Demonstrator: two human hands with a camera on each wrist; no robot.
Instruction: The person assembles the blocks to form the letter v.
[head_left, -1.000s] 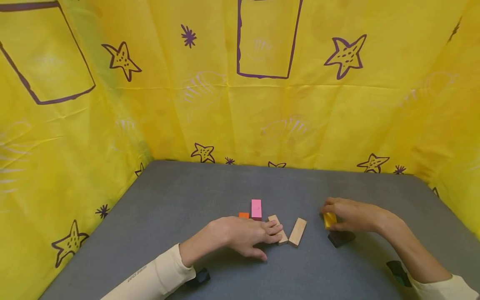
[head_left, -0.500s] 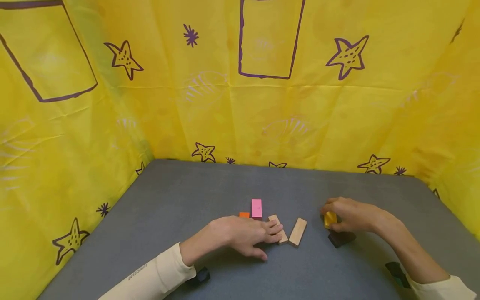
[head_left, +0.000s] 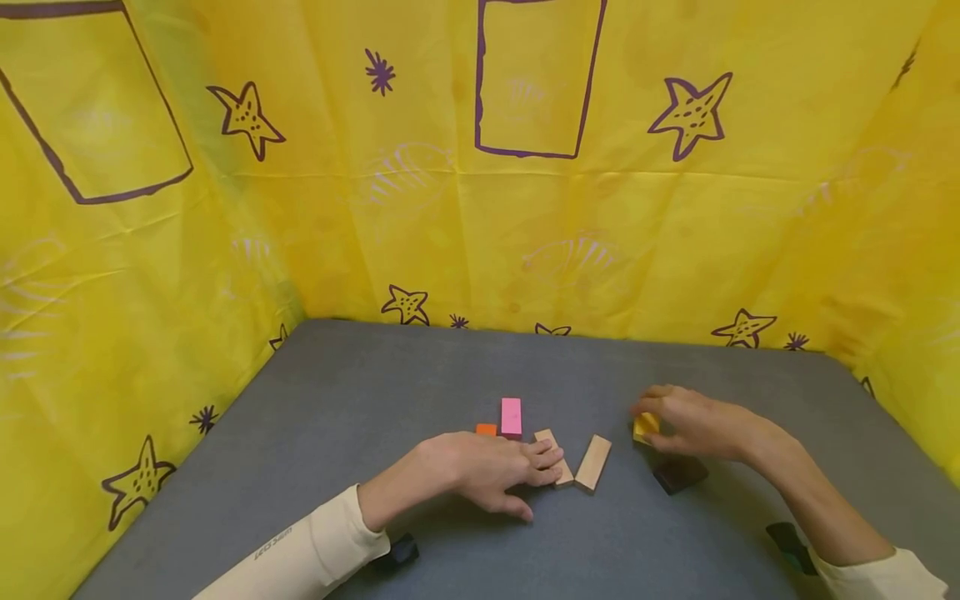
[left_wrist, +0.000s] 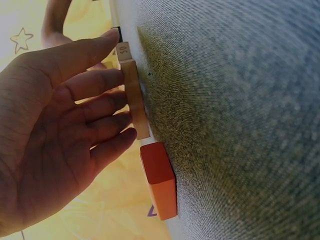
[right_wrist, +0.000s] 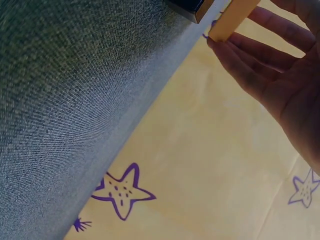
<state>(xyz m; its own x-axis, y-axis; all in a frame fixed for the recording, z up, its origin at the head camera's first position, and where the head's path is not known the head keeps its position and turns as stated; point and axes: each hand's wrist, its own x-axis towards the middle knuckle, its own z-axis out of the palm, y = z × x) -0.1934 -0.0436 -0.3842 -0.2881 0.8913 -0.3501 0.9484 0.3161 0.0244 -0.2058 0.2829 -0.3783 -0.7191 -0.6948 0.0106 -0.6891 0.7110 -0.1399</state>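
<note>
My right hand [head_left: 693,427] pinches a yellow block [head_left: 645,428] between thumb and fingers, and the block looks raised off the table in the right wrist view. Below that hand lies a dark, nearly black block [head_left: 681,475]. The fingertips of my left hand [head_left: 491,471] rest on a plain wooden block [head_left: 566,473], covering part of it. A second plain wooden block [head_left: 594,463] lies beside it; the near ends of the two meet in a V. Close behind the left hand are a pink block [head_left: 511,416] and an orange block [left_wrist: 162,185], partly hidden in the head view.
All the blocks lie on a grey cloth-covered table [head_left: 375,367]. Yellow fabric [head_left: 420,225] with starfish drawings walls off its back and sides. Dark wrist devices show under both forearms.
The right hand has lifted slightly and shifted left and away from me with the yellow block, leaving more of the dark block in view. The left hand has stayed on the wooden block.
</note>
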